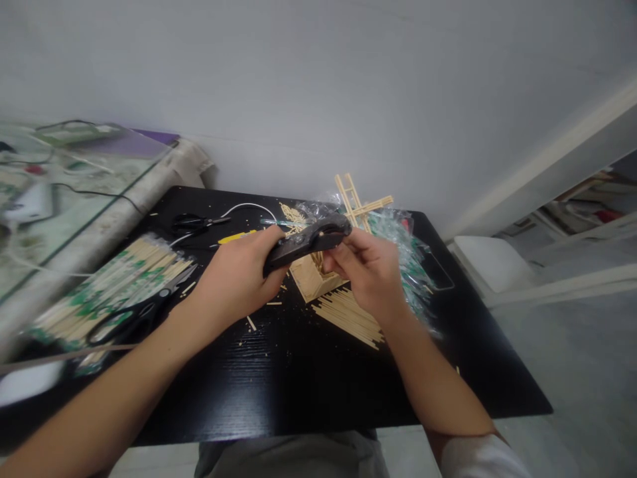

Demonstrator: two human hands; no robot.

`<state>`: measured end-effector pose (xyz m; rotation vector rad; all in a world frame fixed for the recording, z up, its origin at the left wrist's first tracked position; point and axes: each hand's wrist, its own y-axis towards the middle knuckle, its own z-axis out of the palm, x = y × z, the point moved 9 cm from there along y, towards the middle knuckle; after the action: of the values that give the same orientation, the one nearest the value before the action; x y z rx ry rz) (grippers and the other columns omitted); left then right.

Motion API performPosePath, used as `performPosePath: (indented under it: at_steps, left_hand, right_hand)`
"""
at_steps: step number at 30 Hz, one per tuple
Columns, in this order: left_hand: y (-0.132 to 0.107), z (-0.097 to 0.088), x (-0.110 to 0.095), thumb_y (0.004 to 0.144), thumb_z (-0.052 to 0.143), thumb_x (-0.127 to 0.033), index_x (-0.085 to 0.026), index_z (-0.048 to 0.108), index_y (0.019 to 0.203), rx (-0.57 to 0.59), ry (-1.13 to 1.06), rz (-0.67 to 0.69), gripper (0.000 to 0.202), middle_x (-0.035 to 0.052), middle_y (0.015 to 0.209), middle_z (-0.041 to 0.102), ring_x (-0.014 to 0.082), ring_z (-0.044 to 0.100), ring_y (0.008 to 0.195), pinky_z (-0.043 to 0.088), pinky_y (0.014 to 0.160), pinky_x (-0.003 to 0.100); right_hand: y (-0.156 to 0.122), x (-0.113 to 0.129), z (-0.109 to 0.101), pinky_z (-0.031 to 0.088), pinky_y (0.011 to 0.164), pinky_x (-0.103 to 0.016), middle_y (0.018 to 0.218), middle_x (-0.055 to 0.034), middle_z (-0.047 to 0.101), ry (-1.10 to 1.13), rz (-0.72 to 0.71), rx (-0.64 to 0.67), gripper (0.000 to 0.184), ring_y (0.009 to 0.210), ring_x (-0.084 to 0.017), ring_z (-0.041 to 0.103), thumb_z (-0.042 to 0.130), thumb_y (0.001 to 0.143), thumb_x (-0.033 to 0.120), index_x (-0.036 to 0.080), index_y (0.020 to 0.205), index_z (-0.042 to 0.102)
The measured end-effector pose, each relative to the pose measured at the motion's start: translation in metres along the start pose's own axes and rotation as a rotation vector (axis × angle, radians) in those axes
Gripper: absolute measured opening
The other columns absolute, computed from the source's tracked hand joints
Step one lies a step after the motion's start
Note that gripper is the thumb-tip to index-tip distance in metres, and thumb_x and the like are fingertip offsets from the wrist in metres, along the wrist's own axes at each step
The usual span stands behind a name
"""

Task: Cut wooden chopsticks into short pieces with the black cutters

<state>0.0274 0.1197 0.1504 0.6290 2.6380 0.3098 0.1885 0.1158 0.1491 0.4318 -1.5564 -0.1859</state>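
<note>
Wrapped around a black hand tool (303, 244) is my left hand (243, 265). The tool has a long, flat body with a curved notch near its right end; its exact kind is unclear. My right hand (371, 265) is closed, fingertips pinched at the tool's right end. Whatever lies between those fingertips is hidden. Just behind and below the hands stands a small wooden-stick model (311, 279) with a square base, partly covered by them. A cross of thin sticks (355, 206) rises behind my right hand. Loose thin sticks (348, 315) lie fanned out below it.
Left on the black table (279, 392) are bagged sticks (134, 279), large black scissors (144, 312), a smaller black-handled tool (196, 222) and a yellow item (237, 236). Crumpled clear wrappers (415, 265) lie right. A glass-topped surface (74, 192) adjoins at left; a wall rises behind.
</note>
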Motion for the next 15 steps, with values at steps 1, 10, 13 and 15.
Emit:
performPosePath:
  at_steps: [1,10,13,15]
  left_hand:
    - [-0.0002,0.0002,-0.0002,0.091,0.048,-0.032,-0.021,0.054,0.091,0.0,-0.001,0.001,0.012,0.0042,0.078,0.062,0.0195,0.056,0.068,0.039,0.065,0.031]
    - [-0.0004,0.0006,0.0009,0.091,0.048,-0.032,-0.022,0.053,0.089,-0.002,0.021,-0.001,0.011,0.0037,0.077,0.061,0.0195,0.055,0.068,0.038,0.065,0.031]
    - [-0.0003,0.0012,0.0022,0.09,0.048,-0.03,-0.023,0.051,0.086,0.005,0.036,-0.014,0.009,0.0031,0.074,0.06,0.0192,0.054,0.064,0.037,0.063,0.031]
    - [0.0,0.0018,0.0031,0.09,0.048,-0.029,-0.023,0.05,0.085,0.015,0.05,-0.029,0.008,0.0031,0.072,0.059,0.0196,0.055,0.064,0.036,0.062,0.031]
  right_hand:
    - [-0.0001,0.0007,-0.0001,0.028,0.045,-0.023,0.064,0.0015,0.061,-0.008,-0.006,-0.004,0.034,0.049,-0.006,0.041,0.069,0.097,0.044,0.018,0.076,0.067]
    - [-0.0009,0.0032,-0.0009,0.03,0.045,-0.023,0.063,0.0016,0.062,-0.062,-0.026,-0.021,0.035,0.048,-0.006,0.042,0.069,0.098,0.044,0.018,0.074,0.065]
    - [-0.001,0.0029,-0.0005,0.029,0.045,-0.023,0.062,0.0018,0.061,-0.067,-0.023,-0.01,0.036,0.048,-0.006,0.042,0.068,0.098,0.045,0.018,0.074,0.064]
    - [-0.0007,0.0018,0.0,0.029,0.044,-0.023,0.063,0.0019,0.06,-0.056,-0.014,-0.002,0.036,0.048,-0.006,0.042,0.068,0.098,0.045,0.018,0.074,0.064]
